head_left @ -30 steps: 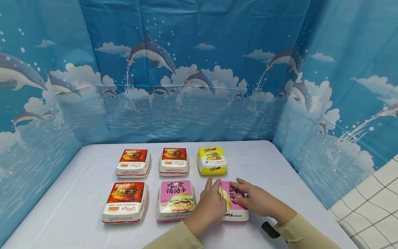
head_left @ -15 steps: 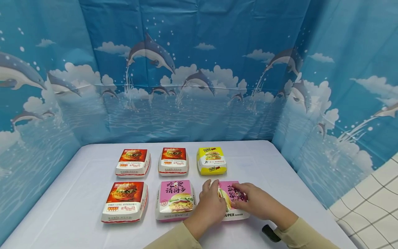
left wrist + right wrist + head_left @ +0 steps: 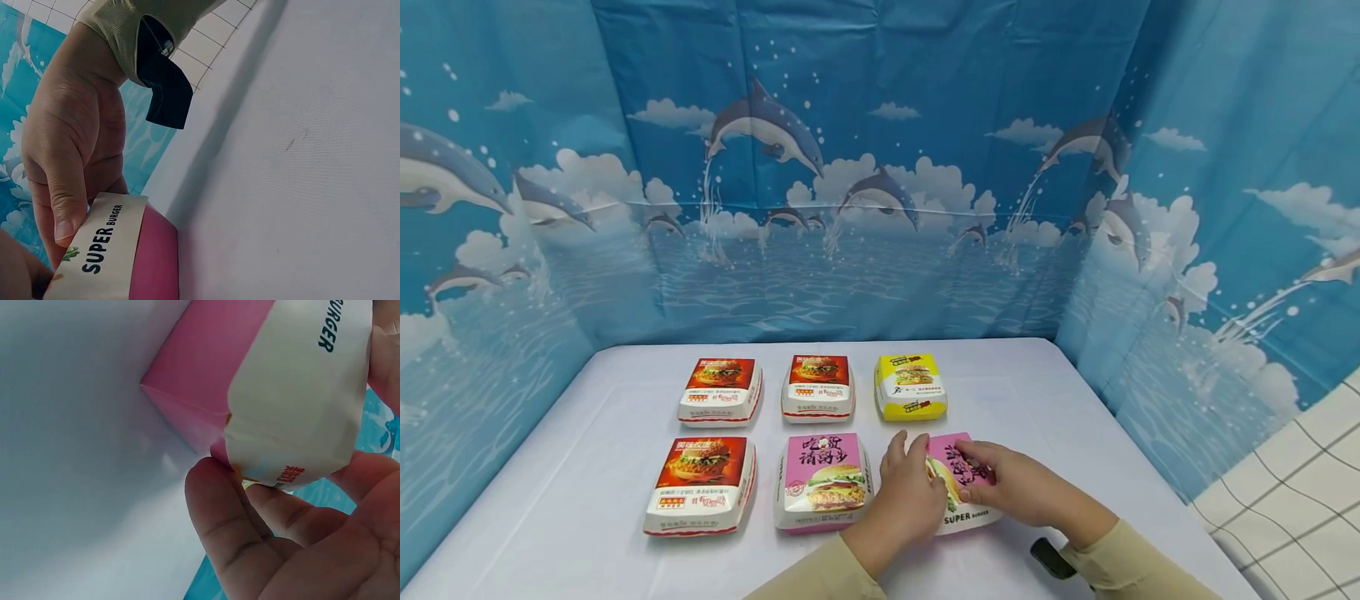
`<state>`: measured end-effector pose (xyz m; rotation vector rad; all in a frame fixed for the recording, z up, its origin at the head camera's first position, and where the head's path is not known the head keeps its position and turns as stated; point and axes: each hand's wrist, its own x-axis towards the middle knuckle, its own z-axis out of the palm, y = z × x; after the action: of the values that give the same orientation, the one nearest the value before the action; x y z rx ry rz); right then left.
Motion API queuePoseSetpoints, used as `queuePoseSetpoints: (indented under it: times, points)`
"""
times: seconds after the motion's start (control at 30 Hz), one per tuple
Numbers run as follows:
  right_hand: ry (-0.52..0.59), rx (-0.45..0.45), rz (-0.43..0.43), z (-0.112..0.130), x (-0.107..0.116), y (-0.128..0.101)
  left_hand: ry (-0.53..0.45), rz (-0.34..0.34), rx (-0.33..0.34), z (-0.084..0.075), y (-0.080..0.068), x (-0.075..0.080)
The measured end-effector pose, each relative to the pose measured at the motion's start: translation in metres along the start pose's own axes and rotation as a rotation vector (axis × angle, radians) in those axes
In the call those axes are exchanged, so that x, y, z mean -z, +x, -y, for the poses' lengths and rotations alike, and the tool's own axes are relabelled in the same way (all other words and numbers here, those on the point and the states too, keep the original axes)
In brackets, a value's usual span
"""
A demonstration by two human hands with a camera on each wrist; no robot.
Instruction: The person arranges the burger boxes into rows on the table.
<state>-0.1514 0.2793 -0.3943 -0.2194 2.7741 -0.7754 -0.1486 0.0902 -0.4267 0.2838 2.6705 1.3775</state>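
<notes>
Gripping the pink-and-white cardboard burger box (image 3: 964, 487) lower right, both hands (image 3: 910, 492) (image 3: 1011, 483) should squeeze evenly, keeping it flat on the table (image 3: 587, 467).

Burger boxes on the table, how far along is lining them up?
Five boxes already sit squarely in two rows: three red boxes, one yellow box and one pink box. In hand is the second pink box, at the right end of the near row, gripped by the left hand and right hand. It lies askew, so squaring it up remains.
</notes>
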Motion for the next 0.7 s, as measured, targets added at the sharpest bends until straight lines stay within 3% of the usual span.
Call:
queuePoseSetpoints:
  times: [0.7]
  points:
    - [0.064,0.037,0.036,-0.0057,0.0033,0.003,0.021,-0.007,0.011,0.0046,0.0026,-0.0018]
